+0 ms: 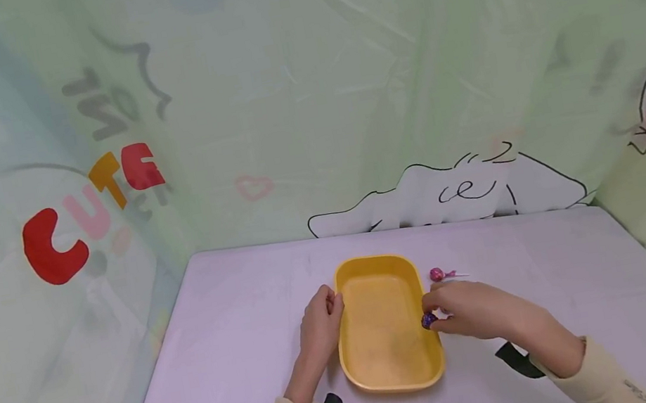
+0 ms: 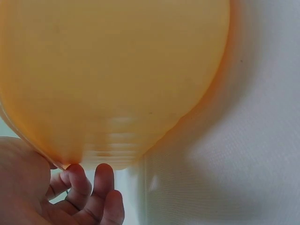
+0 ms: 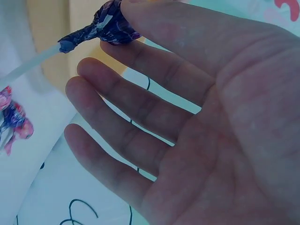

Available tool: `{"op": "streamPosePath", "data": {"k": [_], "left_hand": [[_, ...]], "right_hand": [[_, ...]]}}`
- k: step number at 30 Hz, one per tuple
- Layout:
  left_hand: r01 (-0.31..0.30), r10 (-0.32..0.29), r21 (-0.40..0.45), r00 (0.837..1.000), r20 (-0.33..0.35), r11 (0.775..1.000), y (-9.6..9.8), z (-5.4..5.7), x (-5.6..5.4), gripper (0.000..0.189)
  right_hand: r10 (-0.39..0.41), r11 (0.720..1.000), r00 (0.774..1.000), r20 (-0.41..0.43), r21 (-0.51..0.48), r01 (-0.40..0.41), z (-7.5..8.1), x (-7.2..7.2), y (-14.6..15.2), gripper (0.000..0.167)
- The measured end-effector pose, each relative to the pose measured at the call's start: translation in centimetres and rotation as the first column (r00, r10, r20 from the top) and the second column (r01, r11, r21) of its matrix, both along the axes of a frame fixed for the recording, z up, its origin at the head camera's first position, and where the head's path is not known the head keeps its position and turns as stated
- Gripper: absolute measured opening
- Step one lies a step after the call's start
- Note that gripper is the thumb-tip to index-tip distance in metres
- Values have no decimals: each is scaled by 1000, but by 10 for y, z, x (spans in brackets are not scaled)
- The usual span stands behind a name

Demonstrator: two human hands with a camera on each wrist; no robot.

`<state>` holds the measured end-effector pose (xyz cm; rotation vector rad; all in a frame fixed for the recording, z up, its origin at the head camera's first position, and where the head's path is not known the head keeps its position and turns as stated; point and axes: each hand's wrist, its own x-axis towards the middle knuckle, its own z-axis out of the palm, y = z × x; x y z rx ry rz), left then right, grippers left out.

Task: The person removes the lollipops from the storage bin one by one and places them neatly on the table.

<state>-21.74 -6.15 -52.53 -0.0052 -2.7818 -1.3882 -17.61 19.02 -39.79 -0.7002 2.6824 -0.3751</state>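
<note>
A yellow rectangular tray with rounded corners lies on the table in the head view. My left hand grips its left rim; the left wrist view shows that hand with curled fingers against the tray's edge. Above the right rim, my right hand pinches a lollipop in a dark purple wrapper. Thumb and index finger hold the lollipop's wrapped head in the right wrist view, its white stick pointing away, while the other fingers extend loosely.
A pink-wrapped lollipop with a white stick lies on the table, right of the tray. Pink and blue wrapping shows at the right wrist view's left edge. A printed curtain stands behind the table.
</note>
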Motion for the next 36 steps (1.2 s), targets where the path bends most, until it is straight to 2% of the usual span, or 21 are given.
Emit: {"op": "streamPosePath", "data": {"k": [7,13,20,36], "left_hand": [[2,-2,1,1000,-2,1000,-1,1,1,17],[1,-1,0,1000,0,1000,-1,1,1,17],[4,-4,-10,1000,-4,1000,-1,1,1,17],[4,-4,-8,1000,-1,1000,-1,0,1,18]], "right_hand": [[7,1000,1000,-22,-10,-8,-5,2,19,13],[-86,996,994,61,16,85,-21,3,33,21],[-174,985,970,171,29,172,-48,5,39,20],[-215,976,961,171,56,209,-67,2,42,20]]}}
